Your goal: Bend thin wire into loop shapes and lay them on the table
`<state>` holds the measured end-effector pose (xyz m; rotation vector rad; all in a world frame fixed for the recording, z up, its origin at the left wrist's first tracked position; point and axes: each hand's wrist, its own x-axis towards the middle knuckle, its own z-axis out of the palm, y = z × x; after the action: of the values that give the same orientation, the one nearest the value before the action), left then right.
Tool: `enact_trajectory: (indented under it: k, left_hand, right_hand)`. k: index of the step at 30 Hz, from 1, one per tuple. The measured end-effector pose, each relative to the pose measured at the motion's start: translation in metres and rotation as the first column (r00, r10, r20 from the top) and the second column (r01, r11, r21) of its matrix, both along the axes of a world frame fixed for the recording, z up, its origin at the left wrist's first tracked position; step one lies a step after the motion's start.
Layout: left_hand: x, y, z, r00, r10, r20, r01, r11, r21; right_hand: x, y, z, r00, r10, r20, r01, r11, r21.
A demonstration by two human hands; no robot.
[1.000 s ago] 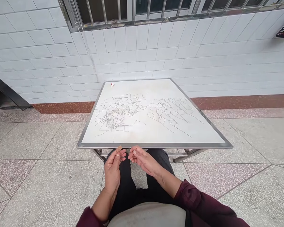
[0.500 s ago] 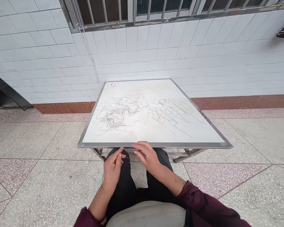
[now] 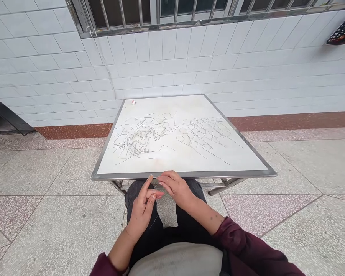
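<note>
The bench [image 3: 186,107] carries nearly everything here: a white top inside a grey metal rim. On its left side lie bent wires [image 3: 136,146], crossing one another in a loose tangle. On its right side lie looped wires [image 3: 202,134], each a round loop with a long straight tail, many overlapping; their tails point toward the near right corner. A small white-and-red item [image 3: 133,102] sits in the far left corner.

Both hands are at the near edge, above the legs [image 3: 189,216]. The left hand [image 3: 140,212] has its index finger raised apart and its thumb close against the other fingers. The right hand [image 3: 179,191] is just beside it, palm down, fingers together, thumb beneath. A faint thin wire [image 3: 153,222] shows below the left hand; I cannot tell whether either grip pinches it. At upper right, a dark patterned thing [image 3: 344,31] is cut off by the edge of view.
</note>
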<state>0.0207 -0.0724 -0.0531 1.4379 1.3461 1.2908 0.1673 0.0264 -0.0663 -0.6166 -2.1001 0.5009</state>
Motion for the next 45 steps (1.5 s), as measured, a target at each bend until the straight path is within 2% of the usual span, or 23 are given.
enact_trajectory:
  k: [6, 12, 17, 21, 24, 27, 29, 31, 33, 35, 37, 39, 42, 45]
  left_hand:
    - [0.005, 0.001, -0.013, 0.960, 0.151, -0.234, -0.130, 0.986, 0.101]
    - [0.003, 0.003, -0.017, 0.896, 0.217, -0.388, -0.157, 0.971, 0.180]
    - [0.003, 0.004, -0.017, 0.892, 0.182, -0.414, -0.100, 0.972, 0.211]
    - [0.006, 0.005, -0.014, 0.911, 0.162, -0.379, -0.111, 0.982, 0.154]
    - [0.009, 0.005, -0.010, 0.936, 0.133, -0.326, -0.114, 0.991, 0.077]
    - [0.006, 0.001, -0.010, 0.928, 0.123, -0.351, -0.108, 0.992, 0.062]
    - [-0.001, -0.001, -0.009, 0.900, 0.188, -0.393, -0.163, 0.982, 0.097]
    - [-0.011, -0.001, -0.006, 0.862, 0.312, -0.400, -0.266, 0.949, 0.166]
    - [-0.022, 0.001, 0.000, 0.830, 0.419, -0.369, -0.346, 0.905, 0.249]
    - [-0.030, 0.006, 0.010, 0.822, 0.446, -0.353, -0.355, 0.887, 0.295]
    - [-0.033, 0.011, 0.019, 0.855, 0.371, -0.363, -0.298, 0.923, 0.242]
    - [-0.033, 0.014, 0.025, 0.920, 0.228, -0.320, -0.205, 0.973, 0.105]
    - [-0.032, 0.015, 0.028, 0.996, 0.004, -0.085, -0.014, 0.993, -0.118]
    - [-0.033, 0.013, 0.028, 0.965, -0.129, 0.228, 0.183, 0.955, -0.235]
  right_hand:
    - [-0.006, -0.015, 0.000, 0.991, 0.134, -0.028, -0.137, 0.961, -0.242]
    - [-0.011, -0.024, 0.000, 0.990, 0.138, -0.030, -0.139, 0.923, -0.358]
    - [-0.011, -0.023, 0.003, 0.991, 0.125, -0.039, -0.130, 0.928, -0.350]
    - [-0.011, -0.022, 0.001, 0.991, 0.124, -0.059, -0.137, 0.916, -0.378]
    - [-0.012, -0.021, -0.002, 0.996, 0.069, -0.058, -0.087, 0.914, -0.396]
    - [-0.009, -0.016, -0.004, 0.998, -0.016, -0.058, -0.010, 0.903, -0.430]
    - [-0.005, -0.011, -0.003, 0.995, -0.061, -0.074, 0.020, 0.889, -0.458]
    - [0.000, -0.006, 0.000, 0.994, -0.076, -0.082, 0.027, 0.871, -0.490]
    - [0.005, -0.003, 0.005, 0.996, -0.044, -0.073, 0.000, 0.855, -0.519]
    - [0.008, -0.002, 0.009, 0.997, 0.034, -0.073, -0.068, 0.837, -0.543]
    - [0.009, -0.003, 0.012, 0.989, 0.120, -0.090, -0.150, 0.811, -0.565]
    - [0.009, -0.004, 0.013, 0.975, 0.189, -0.116, -0.221, 0.773, -0.594]
    - [0.009, -0.004, 0.013, 0.956, 0.219, -0.196, -0.294, 0.676, -0.676]
    - [0.010, -0.002, 0.013, 0.932, 0.208, -0.297, -0.362, 0.540, -0.760]
